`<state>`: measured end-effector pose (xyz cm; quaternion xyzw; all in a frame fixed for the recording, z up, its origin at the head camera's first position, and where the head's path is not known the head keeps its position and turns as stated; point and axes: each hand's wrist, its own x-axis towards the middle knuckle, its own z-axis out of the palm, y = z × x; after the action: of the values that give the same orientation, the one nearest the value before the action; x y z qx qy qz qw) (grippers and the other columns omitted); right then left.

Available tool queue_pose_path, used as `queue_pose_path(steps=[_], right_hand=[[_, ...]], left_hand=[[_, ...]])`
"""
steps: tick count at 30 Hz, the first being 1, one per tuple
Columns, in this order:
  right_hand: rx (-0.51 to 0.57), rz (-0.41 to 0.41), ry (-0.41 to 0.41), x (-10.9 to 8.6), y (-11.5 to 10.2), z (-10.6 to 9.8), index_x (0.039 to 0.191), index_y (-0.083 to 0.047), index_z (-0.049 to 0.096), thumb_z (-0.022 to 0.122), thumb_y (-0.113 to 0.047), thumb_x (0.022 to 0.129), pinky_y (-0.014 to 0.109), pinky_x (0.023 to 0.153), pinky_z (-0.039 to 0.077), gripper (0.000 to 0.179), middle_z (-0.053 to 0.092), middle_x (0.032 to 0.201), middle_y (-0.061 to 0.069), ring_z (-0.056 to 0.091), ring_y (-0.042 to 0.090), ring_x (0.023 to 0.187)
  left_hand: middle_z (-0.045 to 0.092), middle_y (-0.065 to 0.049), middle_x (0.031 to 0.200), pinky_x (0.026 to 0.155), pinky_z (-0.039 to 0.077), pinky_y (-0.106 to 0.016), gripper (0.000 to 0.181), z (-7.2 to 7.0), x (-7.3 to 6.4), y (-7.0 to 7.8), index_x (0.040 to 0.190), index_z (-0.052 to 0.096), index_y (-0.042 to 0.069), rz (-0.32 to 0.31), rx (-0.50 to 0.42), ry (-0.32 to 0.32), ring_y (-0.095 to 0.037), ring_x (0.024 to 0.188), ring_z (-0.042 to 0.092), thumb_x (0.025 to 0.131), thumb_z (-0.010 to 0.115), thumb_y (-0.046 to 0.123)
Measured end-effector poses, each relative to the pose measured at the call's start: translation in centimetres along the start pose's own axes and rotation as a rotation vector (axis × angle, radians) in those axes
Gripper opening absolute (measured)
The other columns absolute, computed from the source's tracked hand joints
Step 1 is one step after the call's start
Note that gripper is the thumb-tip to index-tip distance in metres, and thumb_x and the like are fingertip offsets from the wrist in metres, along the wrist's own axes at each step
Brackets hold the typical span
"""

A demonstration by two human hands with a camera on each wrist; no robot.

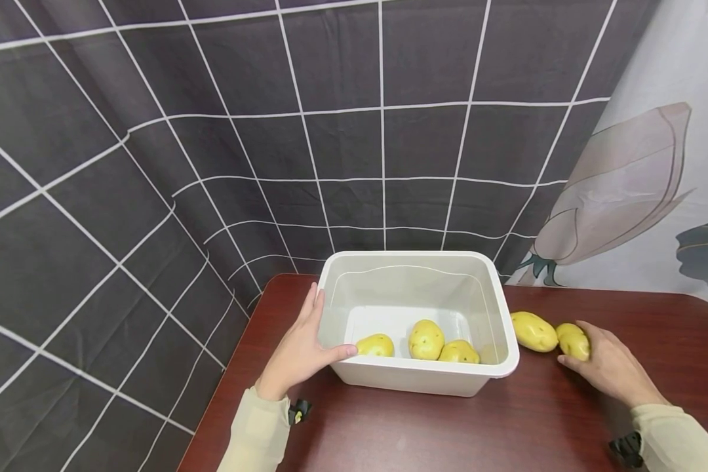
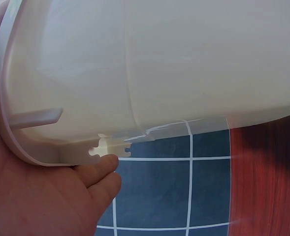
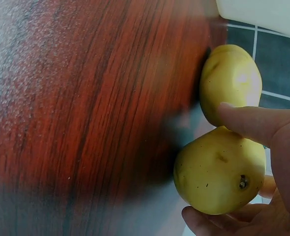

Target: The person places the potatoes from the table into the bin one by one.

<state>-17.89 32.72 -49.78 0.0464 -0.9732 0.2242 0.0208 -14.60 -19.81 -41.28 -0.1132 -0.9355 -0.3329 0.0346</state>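
A pale plastic bin (image 1: pixel 415 378) stands on the table with three yellow potatoes in it: one potato (image 1: pixel 375 345) at the left, another potato (image 1: pixel 426 339) near the middle and a third potato (image 1: pixel 459 352) beside that. My left hand (image 1: pixel 297 354) rests on the bin's front left corner, thumb at the front rim and fingers straight along the left side. Outside the bin, to its right, lies a long potato (image 1: pixel 533 332). Next to it, my right hand (image 1: pixel 613 366) holds a potato (image 3: pixel 218 172) between thumb and fingers. My right thumb tip also overlaps the farther potato (image 3: pixel 231 81) in the right wrist view.
The table (image 1: pixel 413 426) is dark red wood-grain. Behind it and to the left hangs a dark cloth (image 1: pixel 342 151) with a white grid. A pale cloth (image 1: pixel 643 242) with a flower print hangs at the right.
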Motion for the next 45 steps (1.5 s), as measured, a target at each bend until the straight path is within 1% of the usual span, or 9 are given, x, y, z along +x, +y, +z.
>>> queue_pose_path(steps=[5,8,12,23,28,32,39,45], right_hand=[[-0.002,0.015,-0.010,-0.04,0.02,-0.09,0.135,0.020,0.035,0.079,-0.029,0.084,0.068,0.082,0.041,0.083,0.043,0.120,0.046,0.045,0.057,0.105],[-0.001,0.026,-0.016,-0.04,0.06,-0.11,0.136,0.020,0.034,0.079,-0.029,0.084,0.068,0.082,0.041,0.084,0.042,0.120,0.046,0.045,0.058,0.106],[-0.001,0.033,-0.017,-0.03,0.13,-0.08,0.136,0.020,0.034,0.079,-0.029,0.083,0.067,0.082,0.041,0.085,0.042,0.121,0.046,0.045,0.058,0.106],[-0.009,0.018,0.011,-0.26,0.19,-0.06,0.134,0.019,0.038,0.078,-0.028,0.084,0.063,0.075,0.043,0.080,0.046,0.117,0.046,0.051,0.055,0.098],[-0.008,0.012,0.031,-0.33,0.30,-0.06,0.134,0.018,0.039,0.078,-0.028,0.083,0.061,0.074,0.043,0.078,0.047,0.116,0.045,0.052,0.053,0.096],[-0.001,0.005,0.058,-0.55,0.39,-0.03,0.133,0.017,0.040,0.077,-0.026,0.083,0.062,0.072,0.043,0.075,0.048,0.115,0.045,0.052,0.053,0.095],[0.011,0.010,0.080,-0.74,0.23,-0.17,0.135,0.017,0.039,0.075,-0.028,0.085,0.063,0.073,0.043,0.076,0.047,0.116,0.044,0.051,0.054,0.096],[0.013,0.013,0.096,-0.76,-0.10,-0.27,0.136,0.017,0.040,0.075,-0.028,0.086,0.064,0.075,0.043,0.076,0.047,0.118,0.044,0.051,0.055,0.098]], left_hand=[[-0.001,0.004,0.169,0.112,0.036,-0.052,0.121,-0.03,0.08,-0.03,0.161,0.014,0.007,0.004,0.000,-0.002,-0.026,0.151,0.022,0.076,0.080,0.061],[-0.001,0.005,0.168,0.112,0.036,-0.052,0.123,-0.07,0.10,0.01,0.161,0.014,0.008,0.003,0.002,-0.004,-0.025,0.150,0.023,0.075,0.077,0.068],[-0.001,0.006,0.168,0.112,0.035,-0.052,0.124,-0.13,0.06,0.13,0.161,0.014,0.008,0.000,0.003,-0.002,-0.025,0.150,0.023,0.074,0.076,0.070],[0.003,0.002,0.169,0.110,0.037,-0.054,0.120,0.02,-0.03,0.08,0.161,0.015,0.009,-0.009,-0.003,0.009,-0.029,0.149,0.028,0.075,0.082,0.059],[0.003,0.002,0.169,0.110,0.037,-0.054,0.121,0.12,-0.02,-0.09,0.161,0.016,0.009,-0.008,0.007,0.009,-0.028,0.149,0.027,0.074,0.080,0.064],[0.003,0.003,0.169,0.111,0.036,-0.054,0.122,0.12,0.04,-0.11,0.161,0.015,0.009,-0.003,0.007,0.009,-0.027,0.150,0.025,0.074,0.079,0.065],[0.001,0.004,0.169,0.111,0.036,-0.054,0.125,-0.07,-0.05,0.19,0.161,0.014,0.010,-0.022,0.001,-0.006,-0.028,0.150,0.025,0.072,0.076,0.071],[0.001,0.003,0.169,0.111,0.037,-0.054,0.124,-0.09,-0.15,0.23,0.161,0.014,0.009,-0.021,-0.004,-0.007,-0.029,0.149,0.026,0.073,0.077,0.070]])
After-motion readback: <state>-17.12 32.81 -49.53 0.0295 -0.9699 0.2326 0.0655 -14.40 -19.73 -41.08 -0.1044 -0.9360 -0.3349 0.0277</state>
